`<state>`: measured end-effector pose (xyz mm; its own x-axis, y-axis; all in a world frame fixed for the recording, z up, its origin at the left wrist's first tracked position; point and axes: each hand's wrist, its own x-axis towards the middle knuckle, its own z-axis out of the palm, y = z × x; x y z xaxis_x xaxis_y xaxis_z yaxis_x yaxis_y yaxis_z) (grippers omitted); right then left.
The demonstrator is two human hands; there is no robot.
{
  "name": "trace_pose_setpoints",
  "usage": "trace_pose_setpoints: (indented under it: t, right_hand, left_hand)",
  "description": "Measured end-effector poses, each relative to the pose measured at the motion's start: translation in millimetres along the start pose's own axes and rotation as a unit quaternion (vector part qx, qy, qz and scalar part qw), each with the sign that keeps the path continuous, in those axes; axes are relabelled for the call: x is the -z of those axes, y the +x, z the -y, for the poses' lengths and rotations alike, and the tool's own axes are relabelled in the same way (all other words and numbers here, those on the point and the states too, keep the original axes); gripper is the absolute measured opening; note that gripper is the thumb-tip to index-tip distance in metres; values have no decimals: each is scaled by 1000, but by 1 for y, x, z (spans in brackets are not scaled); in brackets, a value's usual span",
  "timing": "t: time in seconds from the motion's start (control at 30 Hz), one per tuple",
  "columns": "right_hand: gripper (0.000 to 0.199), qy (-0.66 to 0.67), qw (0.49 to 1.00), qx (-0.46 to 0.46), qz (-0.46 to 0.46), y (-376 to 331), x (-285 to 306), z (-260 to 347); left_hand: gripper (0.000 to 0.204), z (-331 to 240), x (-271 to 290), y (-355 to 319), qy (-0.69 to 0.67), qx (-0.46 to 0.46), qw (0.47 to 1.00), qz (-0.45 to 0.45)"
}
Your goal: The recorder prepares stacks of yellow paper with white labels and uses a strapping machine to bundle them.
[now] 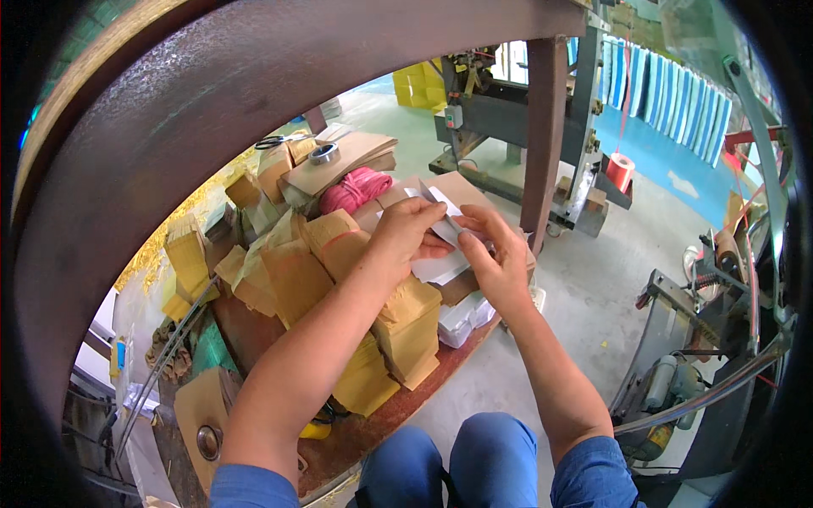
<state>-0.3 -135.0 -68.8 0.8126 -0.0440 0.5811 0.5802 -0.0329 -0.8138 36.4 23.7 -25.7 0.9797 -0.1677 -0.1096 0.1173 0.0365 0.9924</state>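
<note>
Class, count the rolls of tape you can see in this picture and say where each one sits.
2. A grey tape roll lies flat on the cardboard sheet behind the pink string bundle; a red tape roll sits on the machine frame further right. Others may be hidden.

Paper bundles [339, 279] left of hands [457, 241], twine [354, 188] behind, machine [703, 339] right

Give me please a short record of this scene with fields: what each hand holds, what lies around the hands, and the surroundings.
left hand: left hand grips the white paper sheet from above
right hand: right hand holds the same sheet at its right edge
under hands: stack of white sheets
nearby: brown paper bundles, pink string ball, tape roll, scissors
support: wooden board
surroundings: red tape reel on a machine frame, concrete floor
</note>
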Motion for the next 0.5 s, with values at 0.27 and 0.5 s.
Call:
trace_pose_setpoints:
  t: [0.27,0.5]
  right_hand:
    - [31,-20,998,29,-51,4,8,-11]
    - [28,-116,990,-53,-55,22,24,-25]
  left_hand:
    - [23,0,-4,-2,10,-2,1000,-19]
    - [20,1,-3,0,7,9,1000,-23]
